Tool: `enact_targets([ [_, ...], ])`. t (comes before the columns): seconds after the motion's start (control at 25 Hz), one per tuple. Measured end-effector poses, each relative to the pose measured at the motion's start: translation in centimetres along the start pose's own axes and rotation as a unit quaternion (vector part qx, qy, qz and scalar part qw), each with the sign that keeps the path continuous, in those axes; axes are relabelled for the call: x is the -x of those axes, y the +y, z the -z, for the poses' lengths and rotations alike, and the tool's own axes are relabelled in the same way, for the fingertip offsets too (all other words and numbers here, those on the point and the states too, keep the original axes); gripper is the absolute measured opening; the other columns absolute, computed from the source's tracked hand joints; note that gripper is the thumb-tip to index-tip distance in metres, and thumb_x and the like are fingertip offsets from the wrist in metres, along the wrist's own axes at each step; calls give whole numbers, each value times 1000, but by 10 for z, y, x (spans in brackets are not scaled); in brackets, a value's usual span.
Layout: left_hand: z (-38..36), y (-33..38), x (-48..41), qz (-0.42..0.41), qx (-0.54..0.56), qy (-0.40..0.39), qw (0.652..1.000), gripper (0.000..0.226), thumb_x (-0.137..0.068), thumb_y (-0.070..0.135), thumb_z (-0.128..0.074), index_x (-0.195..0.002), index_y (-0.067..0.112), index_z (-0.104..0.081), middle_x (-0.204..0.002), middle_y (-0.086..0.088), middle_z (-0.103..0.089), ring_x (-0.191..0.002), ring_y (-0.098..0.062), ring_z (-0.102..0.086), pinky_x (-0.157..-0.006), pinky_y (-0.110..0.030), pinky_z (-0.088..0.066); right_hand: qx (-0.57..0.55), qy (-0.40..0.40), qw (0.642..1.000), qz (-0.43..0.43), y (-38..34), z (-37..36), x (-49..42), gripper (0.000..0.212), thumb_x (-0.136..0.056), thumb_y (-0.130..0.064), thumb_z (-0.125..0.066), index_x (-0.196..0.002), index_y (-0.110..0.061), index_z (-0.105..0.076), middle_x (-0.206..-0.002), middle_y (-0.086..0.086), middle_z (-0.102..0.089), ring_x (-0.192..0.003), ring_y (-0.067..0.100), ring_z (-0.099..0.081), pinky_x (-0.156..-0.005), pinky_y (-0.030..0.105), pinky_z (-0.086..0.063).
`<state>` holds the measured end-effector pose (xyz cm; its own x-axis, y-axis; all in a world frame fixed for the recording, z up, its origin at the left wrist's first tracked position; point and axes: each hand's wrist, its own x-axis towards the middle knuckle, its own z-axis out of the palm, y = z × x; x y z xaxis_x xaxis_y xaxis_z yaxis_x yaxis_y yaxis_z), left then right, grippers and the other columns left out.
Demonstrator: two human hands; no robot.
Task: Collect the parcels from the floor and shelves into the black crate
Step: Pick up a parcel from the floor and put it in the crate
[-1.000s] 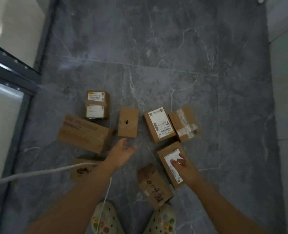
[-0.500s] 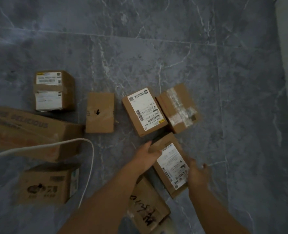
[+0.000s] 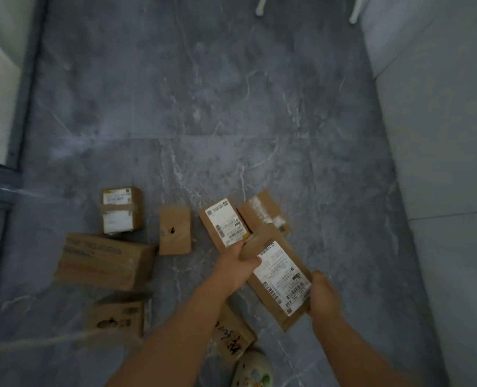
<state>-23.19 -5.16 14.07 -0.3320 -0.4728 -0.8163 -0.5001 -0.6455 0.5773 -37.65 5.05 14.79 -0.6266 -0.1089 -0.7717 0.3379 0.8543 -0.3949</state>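
Dim, motion-blurred, wide-angle edge distortion

**Gripping one labelled parcel two-handed**

Reaching forward and down with both bare arms, the left forearm [image 3: 181, 325] angling up from lower left, the right forearm [image 3: 349, 347] coming up from lower right. Clasping the far end of the labelled cardboard parcel [image 3: 276, 275] with the left hand [image 3: 238, 263], thumb lying across the top face at the label's edge, fingers curled round the end and mostly hidden beneath. Gripping the near right corner with the right hand [image 3: 322, 296], thumb pressed against the side edge, other fingers tucked underneath, out of sight. Holding both wrists roughly straight. Standing with one clog-shod foot [image 3: 252, 370] showing between the forearms.
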Motion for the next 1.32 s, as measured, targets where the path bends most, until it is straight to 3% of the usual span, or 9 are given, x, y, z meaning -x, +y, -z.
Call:
enact_targets([
  [0.16, 30, 114, 89, -43, 26, 31, 998, 29, -87, 24, -59, -114, 32, -51, -89, 17, -61, -82, -1, -60, -61, -17, -45, -32, -20, 996, 75, -98, 50, 96, 35, -94, -31, -37, -97, -6, -60, -82, 13, -66, -66, 22, -62, -58, 28, -48],
  [0.36, 69, 258, 219, -127, 45, 116, 984, 35, -84, 27, -61, -115, 11, -52, -88, 7, -58, -77, -6, -56, -60, -21, -41, -140, -9, 977, 160, -226, 111, 231, 40, -94, -27, -45, -129, -7, -47, -114, 18, -62, -78, 23, -63, -63, 32, -51],
  [0.44, 85, 313, 277, -181, 23, 138, 973, 31, -86, 30, -60, -108, 9, -52, -88, 5, -56, -77, -6, -52, -60, -23, -39, -163, -5, 966, 200, -273, 139, 290, 42, -94, -27, -46, -130, -6, -48, -118, 17, -60, -84, 24, -61, -69, 33, -49],
  [0.64, 141, 422, 421, -304, -4, 187, 934, 30, -88, 34, -57, -110, 14, -49, -93, 5, -56, -79, -5, -53, -60, -19, -40, -222, -62, 924, 306, -379, 192, 431, 37, -94, -32, -46, -121, -9, -55, -112, 16, -62, -79, 22, -58, -64, 28, -45],
  [0.72, 167, 456, 479, -357, -5, 210, 910, 33, -89, 31, -56, -117, 13, -52, -106, -3, -60, -88, -12, -57, -72, -25, -46, -224, -105, 901, 356, -416, 209, 489, 32, -92, -34, -48, -110, -11, -60, -111, 16, -65, -85, 24, -61, -70, 32, -50],
  [0.88, 210, 492, 582, -454, 6, 234, 860, 38, -91, 24, -54, -127, 11, -54, -116, -8, -63, -93, -14, -61, -73, -20, -46, -213, -191, 863, 418, -465, 229, 591, 25, -89, -39, -49, -91, -17, -60, -107, 14, -68, -97, 29, -65, -89, 46, -53],
  [1.08, 242, 494, 670, -527, 16, 276, 804, 35, -93, 19, -50, -128, 19, -55, -120, 0, -62, -104, -11, -57, -82, -16, -42, -182, -253, 823, 474, -485, 238, 682, 29, -87, -38, -52, -97, -12, -60, -98, 10, -67, -94, 24, -63, -94, 41, -50],
  [1.2, 253, 492, 719, -555, 29, 308, 772, 43, -90, 10, -54, -132, 17, -51, -121, 0, -60, -102, -9, -56, -70, -4, -42, -165, -287, 792, 513, -485, 245, 723, 19, -86, -34, -58, -80, -16, -59, -86, 4, -65, -79, 17, -62, -82, 34, -54],
  [1.32, 258, 486, 751, -566, 48, 351, 744, 50, -85, 10, -60, -133, 23, -48, -125, -1, -58, -107, -13, -55, -86, -19, -45, -161, -365, 733, 551, -479, 246, 740, 14, -85, -24, -63, -95, -15, -61, -103, 9, -68, -86, 18, -67, -71, 28, -54],
])
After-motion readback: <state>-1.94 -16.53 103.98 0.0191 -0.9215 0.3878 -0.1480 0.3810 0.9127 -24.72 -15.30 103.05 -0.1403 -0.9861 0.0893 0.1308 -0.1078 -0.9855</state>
